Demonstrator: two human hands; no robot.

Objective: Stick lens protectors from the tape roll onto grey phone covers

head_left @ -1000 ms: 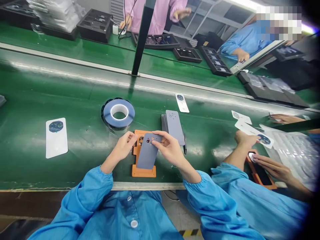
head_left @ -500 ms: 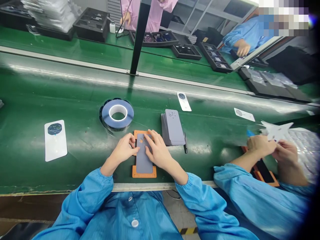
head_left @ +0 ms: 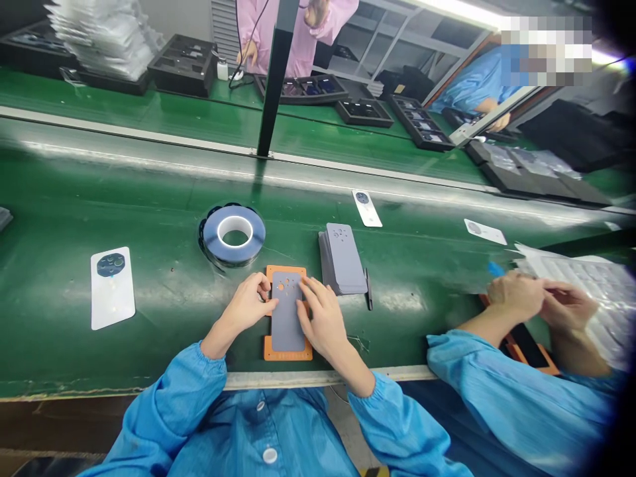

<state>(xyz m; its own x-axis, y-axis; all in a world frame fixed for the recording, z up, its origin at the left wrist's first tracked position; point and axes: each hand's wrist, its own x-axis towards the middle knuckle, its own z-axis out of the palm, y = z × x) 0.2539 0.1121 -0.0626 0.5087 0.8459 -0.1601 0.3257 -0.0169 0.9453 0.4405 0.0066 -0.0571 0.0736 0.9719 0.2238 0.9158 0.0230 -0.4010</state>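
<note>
The grey phone back panel [head_left: 288,321] had just come down flat on the orange fixture [head_left: 276,356], lying lengthwise along it, with orange showing through one of the round camera cut-outs. That meant, as far as one could judge, that placing was done and the panel was being squared up by hand.

The left hand [head_left: 246,303] stood at the panel's left edge, its thumb tip touching or nearly touching the edge, the other fingers loosely curled, the grasp not closed. The right hand [head_left: 322,318] lay along the opposite edge, fingers spread and slightly bent, steadying rather than pinching; whether they pressed down could not be told.

A second earlier the panel was tilted above the fixture, its upper end held by the right hand. Half a second earlier it was already down, but the right fingers reached further over its top and hid some of the cut-outs, which now lay uncovered.

The stack of grey panels [head_left: 346,258] stayed on the desk [head_left: 169,205], with a thin black tool [head_left: 369,291] just beside it, and the roll of blue film [head_left: 212,240] stayed beyond the left hand. To the right, the co-worker's hands [head_left: 517,298] had come together, where a second earlier they were apart
</note>
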